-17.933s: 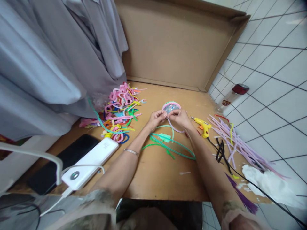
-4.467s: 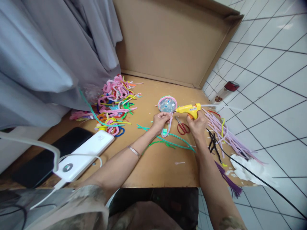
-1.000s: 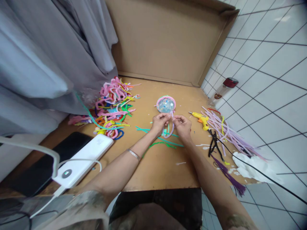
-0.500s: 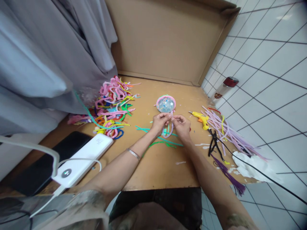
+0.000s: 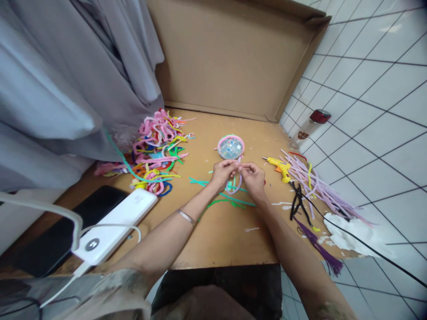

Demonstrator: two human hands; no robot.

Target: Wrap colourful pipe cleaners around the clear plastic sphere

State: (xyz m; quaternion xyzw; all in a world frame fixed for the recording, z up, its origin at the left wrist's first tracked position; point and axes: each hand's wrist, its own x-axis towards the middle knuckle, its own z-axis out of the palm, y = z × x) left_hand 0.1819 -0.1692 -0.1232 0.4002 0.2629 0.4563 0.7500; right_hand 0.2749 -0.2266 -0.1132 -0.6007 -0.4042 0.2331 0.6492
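Your left hand and right hand both pinch the lilac strip, fingertips close together; its loop sits at 6 o'clock from them. Bowl just beyond, at 11 o'clock.

We've laid the yellow glue gun down beside the lilac pipe cleaners; our right hand now pinches the lilac loop.

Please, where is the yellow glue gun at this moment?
In the head view, the yellow glue gun lies on the table, right of the right hand, beside the lilac strips.
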